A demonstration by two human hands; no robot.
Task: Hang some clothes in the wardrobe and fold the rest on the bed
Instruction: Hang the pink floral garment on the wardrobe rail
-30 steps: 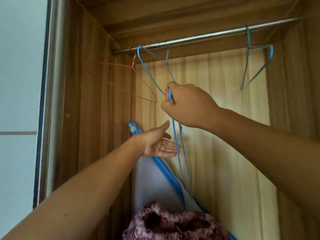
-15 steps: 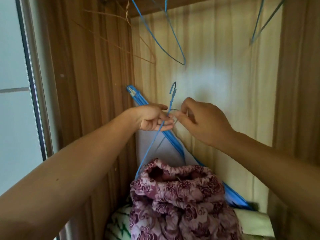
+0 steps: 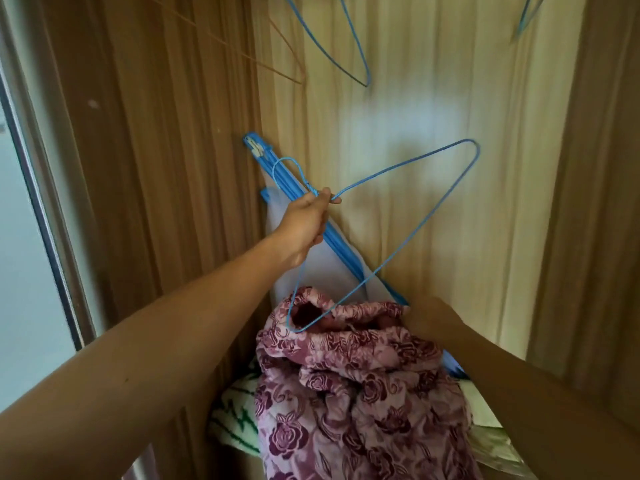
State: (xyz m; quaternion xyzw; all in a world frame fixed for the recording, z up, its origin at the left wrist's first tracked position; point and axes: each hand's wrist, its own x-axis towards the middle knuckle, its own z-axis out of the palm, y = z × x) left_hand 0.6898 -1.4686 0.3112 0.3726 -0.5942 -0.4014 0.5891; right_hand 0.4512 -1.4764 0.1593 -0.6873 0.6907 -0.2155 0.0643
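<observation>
My left hand point(image 3: 310, 216) pinches the thin blue wire hanger point(image 3: 476, 145) at its twisted neck, with the hook pointing far left. The hanger's low corner dips into the opening of the purple rose-patterned garment point(image 3: 363, 393), heaped near the middle inside the wooden wardrobe point(image 3: 156, 168). My right hand point(image 3: 433, 320) sits at the garment's right rim with its fingers buried in folds, so I cannot tell whether it grips. I'd have it spread that opening wide. Then I'd feed the low corner through to one shoulder and swing the far-right corner in after. The wire looks springy, so a firm pinch matters, and it could snag the blue-framed panel point(image 3: 332, 233) leaning just behind
</observation>
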